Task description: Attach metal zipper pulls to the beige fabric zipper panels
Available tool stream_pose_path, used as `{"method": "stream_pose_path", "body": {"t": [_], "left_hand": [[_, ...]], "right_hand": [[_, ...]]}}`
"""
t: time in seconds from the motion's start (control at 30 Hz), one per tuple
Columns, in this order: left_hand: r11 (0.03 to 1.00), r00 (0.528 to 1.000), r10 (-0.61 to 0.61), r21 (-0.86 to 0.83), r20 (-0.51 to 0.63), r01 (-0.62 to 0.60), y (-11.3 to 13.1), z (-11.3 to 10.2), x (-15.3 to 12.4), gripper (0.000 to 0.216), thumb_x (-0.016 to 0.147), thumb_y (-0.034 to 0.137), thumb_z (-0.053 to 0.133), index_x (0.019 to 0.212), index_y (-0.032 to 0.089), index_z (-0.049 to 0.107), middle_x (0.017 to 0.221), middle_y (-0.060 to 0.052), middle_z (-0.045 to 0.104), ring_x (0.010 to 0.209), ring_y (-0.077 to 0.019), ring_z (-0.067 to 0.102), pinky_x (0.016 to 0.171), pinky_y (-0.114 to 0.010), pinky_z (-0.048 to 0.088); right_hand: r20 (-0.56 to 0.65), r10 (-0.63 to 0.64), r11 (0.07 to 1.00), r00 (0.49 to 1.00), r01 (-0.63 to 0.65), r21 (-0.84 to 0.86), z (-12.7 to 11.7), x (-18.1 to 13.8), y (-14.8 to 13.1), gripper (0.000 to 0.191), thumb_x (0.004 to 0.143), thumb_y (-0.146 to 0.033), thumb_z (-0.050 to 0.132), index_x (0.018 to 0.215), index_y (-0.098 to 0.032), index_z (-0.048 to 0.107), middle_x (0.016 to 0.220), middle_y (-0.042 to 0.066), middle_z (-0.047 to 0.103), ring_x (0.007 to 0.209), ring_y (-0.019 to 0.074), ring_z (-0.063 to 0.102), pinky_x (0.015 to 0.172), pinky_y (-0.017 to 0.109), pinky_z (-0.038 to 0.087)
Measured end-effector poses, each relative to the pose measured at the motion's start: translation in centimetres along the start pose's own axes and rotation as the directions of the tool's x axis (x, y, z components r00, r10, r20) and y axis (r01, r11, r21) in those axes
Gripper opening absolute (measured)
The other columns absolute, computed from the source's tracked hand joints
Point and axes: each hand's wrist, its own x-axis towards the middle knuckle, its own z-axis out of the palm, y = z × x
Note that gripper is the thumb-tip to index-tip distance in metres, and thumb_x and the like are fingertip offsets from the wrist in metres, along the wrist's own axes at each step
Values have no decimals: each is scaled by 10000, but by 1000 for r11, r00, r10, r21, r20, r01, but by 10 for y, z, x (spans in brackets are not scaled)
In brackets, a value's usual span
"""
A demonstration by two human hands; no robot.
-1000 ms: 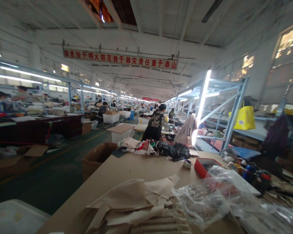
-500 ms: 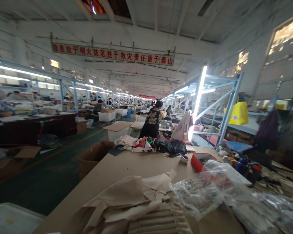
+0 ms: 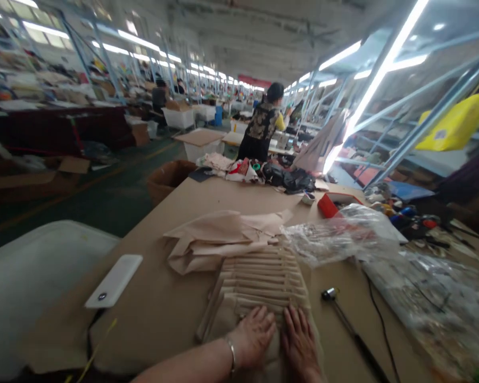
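Both my hands lie flat, side by side, on the near end of a stack of beige cut pieces (image 3: 259,279) fanned out in overlapping rows on the brown table (image 3: 163,303). My left hand (image 3: 255,334), with a bracelet at the wrist, rests with fingers stretched forward. My right hand (image 3: 301,343) lies next to it, fingers flat and slightly apart. Neither holds anything. Behind the stack lies a loose heap of beige fabric pieces (image 3: 219,236).
A white flat device (image 3: 114,280) lies left of the stack. A metal-tipped tool with a black cord (image 3: 345,319) lies to the right, beside clear plastic bags (image 3: 343,234). A red box (image 3: 331,204) and clutter sit farther back. A person (image 3: 263,125) stands beyond the table.
The view has tilted down from the hall to the table. My two hands, the fanned stack, the white device and the tool have come into view.
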Motion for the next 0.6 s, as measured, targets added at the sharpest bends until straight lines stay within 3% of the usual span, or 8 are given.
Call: {"method": "stream_pose_path", "body": {"t": [0.13,0.27,0.37,0.43,0.6], "left_hand": [[995,1000,-5,-104,9,6,4,13,-3,772,783,420,599,1421,91,315,1493,-194,298,1399,-368,180,1144,-513,157],[989,1000,-8,-146,28,12,-1,10,3,707,808,372,565,1418,104,328,1497,-193,295,1403,-357,179,1141,-525,164],[986,1000,-11,-167,26,15,-3,15,2,687,812,360,559,1411,109,335,1488,-188,315,1392,-367,203,1131,-545,187],[983,1000,-8,-184,16,11,-5,23,2,723,799,395,581,1416,121,321,1489,-181,316,1387,-376,214,1120,-566,211],[982,999,-45,-182,-20,40,-12,55,17,479,902,231,420,1381,245,408,1409,-105,467,1314,-323,396,1046,-550,384]], "right_hand": [[83,-42,996,996,48,-79,-11,-12,6,495,845,-283,464,1337,-233,493,1419,44,460,1326,292,359,1064,486,321],[33,-175,984,984,176,-21,-56,29,4,366,833,-198,463,1164,-247,611,1266,39,584,1220,235,458,1037,425,339],[-2,-300,952,954,299,70,-88,100,-6,293,857,-157,456,1084,-213,633,1132,52,634,1098,191,519,983,346,380],[30,-337,939,941,333,89,-94,160,-15,277,859,-135,455,1066,-193,630,1109,54,633,1061,171,524,933,292,411],[46,-293,956,955,293,10,-56,295,-35,417,837,-155,497,1252,-122,511,1244,110,547,1128,228,485,947,367,396]]}}
